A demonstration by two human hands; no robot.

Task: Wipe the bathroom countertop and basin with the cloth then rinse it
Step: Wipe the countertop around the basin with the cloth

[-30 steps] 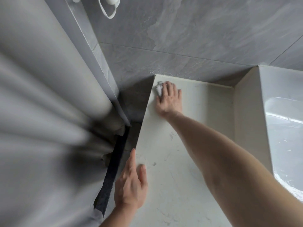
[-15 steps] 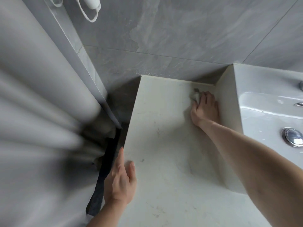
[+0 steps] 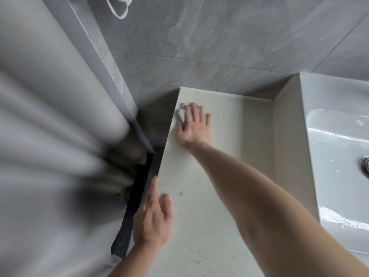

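Only one corner of the single cloth (image 3: 181, 112) peeks out at the desk's (image 3: 229, 156) far left edge, pressed flat beneath the right hand (image 3: 193, 124), while the left hand (image 3: 152, 218) rests open-fingered, empty, on the near edge, and the basin (image 3: 335, 140) is cut off at right.

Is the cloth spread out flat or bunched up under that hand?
Bunched up. Only a small crumpled bit of the cloth peeks out past the right hand, which presses flat on the countertop; the rest is hidden.

right hand (image 3: 193, 124): arm extended forward, palm pressed down, fingers spread | left hand (image 3: 152, 218): laid flat, fingers extended, thumb apart
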